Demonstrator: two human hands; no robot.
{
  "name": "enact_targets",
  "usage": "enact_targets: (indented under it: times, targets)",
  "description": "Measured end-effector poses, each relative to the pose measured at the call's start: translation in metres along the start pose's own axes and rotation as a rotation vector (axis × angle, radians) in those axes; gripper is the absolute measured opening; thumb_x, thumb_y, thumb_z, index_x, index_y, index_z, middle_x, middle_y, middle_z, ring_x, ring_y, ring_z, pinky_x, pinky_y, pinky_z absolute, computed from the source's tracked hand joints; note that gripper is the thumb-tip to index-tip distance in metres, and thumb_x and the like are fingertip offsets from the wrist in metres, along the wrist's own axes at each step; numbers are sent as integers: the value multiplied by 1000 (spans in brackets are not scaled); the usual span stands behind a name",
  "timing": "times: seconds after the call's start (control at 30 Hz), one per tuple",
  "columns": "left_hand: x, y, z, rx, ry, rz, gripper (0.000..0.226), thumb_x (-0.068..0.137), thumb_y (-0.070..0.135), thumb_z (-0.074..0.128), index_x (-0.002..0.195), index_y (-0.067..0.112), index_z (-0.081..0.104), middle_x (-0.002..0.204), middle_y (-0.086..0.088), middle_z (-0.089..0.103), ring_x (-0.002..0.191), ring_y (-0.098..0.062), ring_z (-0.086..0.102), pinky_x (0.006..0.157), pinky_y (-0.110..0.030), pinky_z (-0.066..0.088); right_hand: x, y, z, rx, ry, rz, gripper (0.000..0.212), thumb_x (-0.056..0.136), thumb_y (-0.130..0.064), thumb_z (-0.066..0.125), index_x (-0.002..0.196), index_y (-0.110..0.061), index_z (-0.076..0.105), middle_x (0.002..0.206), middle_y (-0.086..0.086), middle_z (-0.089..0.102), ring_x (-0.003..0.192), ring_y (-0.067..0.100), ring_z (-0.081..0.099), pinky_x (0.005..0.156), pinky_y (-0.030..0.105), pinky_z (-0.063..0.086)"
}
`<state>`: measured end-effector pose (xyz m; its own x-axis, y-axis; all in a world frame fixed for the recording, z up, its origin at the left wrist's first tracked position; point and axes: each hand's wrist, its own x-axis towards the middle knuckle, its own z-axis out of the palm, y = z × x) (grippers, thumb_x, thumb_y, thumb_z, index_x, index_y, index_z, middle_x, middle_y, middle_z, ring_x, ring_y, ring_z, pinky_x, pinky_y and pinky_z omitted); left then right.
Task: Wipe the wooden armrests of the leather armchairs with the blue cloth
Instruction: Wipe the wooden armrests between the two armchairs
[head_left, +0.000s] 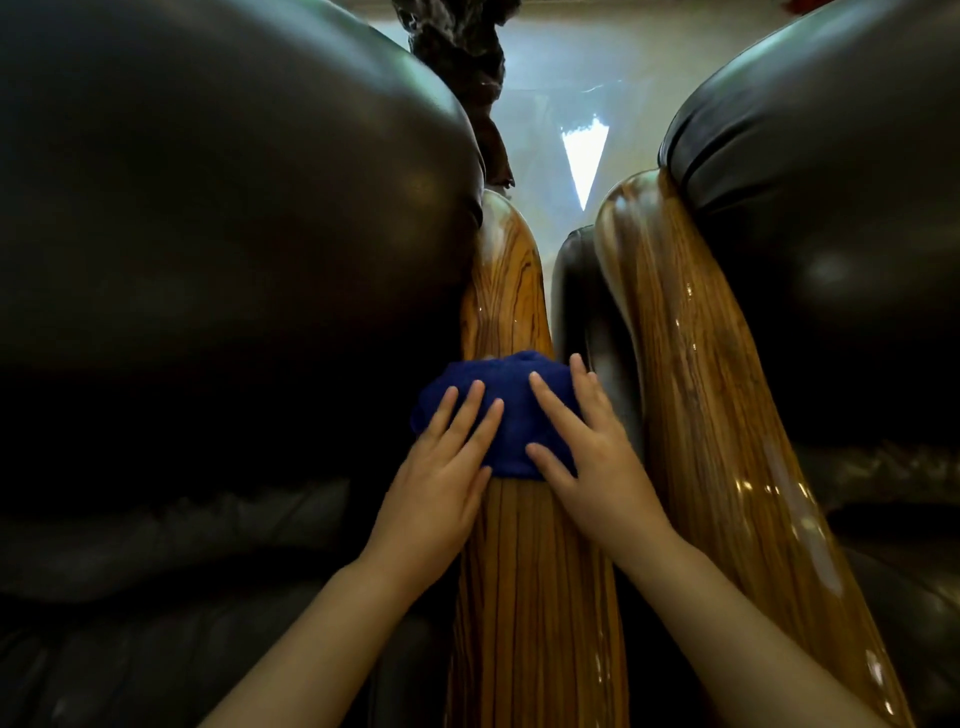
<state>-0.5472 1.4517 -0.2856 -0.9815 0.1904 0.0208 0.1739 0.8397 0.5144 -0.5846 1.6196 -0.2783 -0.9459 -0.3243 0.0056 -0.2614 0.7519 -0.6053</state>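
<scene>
— Pale floor (550, 140) shows between two dark leather armchairs; left chair (208, 234), right chair (831, 234). Armrest direction?

— Left wooden armrest (530, 571) runs lengthwise away from the viewer; right armrest (727, 415) lies beside it, angled slightly.

— Cloth?

— Blue cloth (511, 410) bunched across the left armrest, midway along.

— Hands?

— Left hand (441, 467) and right hand (587, 457) flat on the cloth, fingers spread, pressing, not gripping.

Both hands press flat on a blue cloth (506, 410) draped over a wooden armrest (524, 571). The left hand (441, 467) covers the cloth's left side, the right hand (587, 457) its right. A second wooden armrest (727, 441) runs just right of the right hand, with dark leather armchairs (218, 218) beyond both hands.
</scene>
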Motion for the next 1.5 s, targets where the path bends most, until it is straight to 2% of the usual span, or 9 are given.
enact_targets:
  times: [0.13,0.2,0.4,0.6,0.7,0.87,1.07,1.37,1.5]
  targets:
    - [12,-2,4,-57,-45,-34,62,96,27,34,130,46,-14,145,24,-25,134,5,-29,100,-5,-19,12,-1,5,0,-42,-15,70,92,-30,50,136,-45,-3,145,-16,-25,136,9,-22,106,27,-6]
    - [20,-2,4,-59,-36,-64,63,96,27,33,129,47,-16,143,24,-28,131,6,-32,96,-2,-21,22,-1,7,-24,-59,-4,72,92,-30,49,134,-45,-8,144,-14,-29,135,11,-25,107,31,-4]
    - [74,-6,-16,-86,-40,-144,62,95,21,37,137,39,-6,149,15,-21,137,-6,-19,107,-23,-1,81,-1,5,46,-101,63,75,93,-28,47,137,-42,-12,151,-5,-25,139,19,-21,110,37,-1]
    - [119,-5,-41,-85,-148,-230,61,93,25,44,145,26,12,158,-3,-4,144,-26,-1,116,-35,5,123,4,-16,-32,-173,96,69,90,-38,51,144,-41,8,158,1,-3,144,26,-2,111,54,16]
    - [118,-4,-47,-24,-133,-200,65,91,38,45,144,29,11,158,-1,3,143,-24,5,115,-40,13,117,9,-32,-31,-26,31,66,84,-35,62,141,-34,29,155,3,22,141,24,19,109,49,30]
    - [119,-3,-39,39,15,-191,67,89,25,53,144,25,14,157,1,10,143,-21,11,113,-36,22,126,12,-38,58,-115,11,65,82,-24,67,139,-29,36,152,3,28,137,23,30,108,35,30]
    - [119,10,-22,126,142,-211,61,89,19,52,143,16,22,155,-4,20,139,-26,19,110,-39,30,130,15,-37,84,-143,39,66,81,-23,69,138,-29,37,152,5,29,137,24,30,109,35,30]
    - [113,2,-31,-59,220,-205,61,76,9,67,132,18,46,142,1,46,117,-20,39,100,-21,28,94,9,-30,100,31,16,51,83,-17,66,131,-20,49,139,7,49,127,21,45,106,33,35]
    - [84,12,-26,-21,240,-125,50,77,3,63,126,14,53,131,-2,57,107,-19,47,96,-24,36,62,9,-30,34,83,-1,43,86,-14,62,127,-17,53,129,10,59,116,23,56,98,28,39]
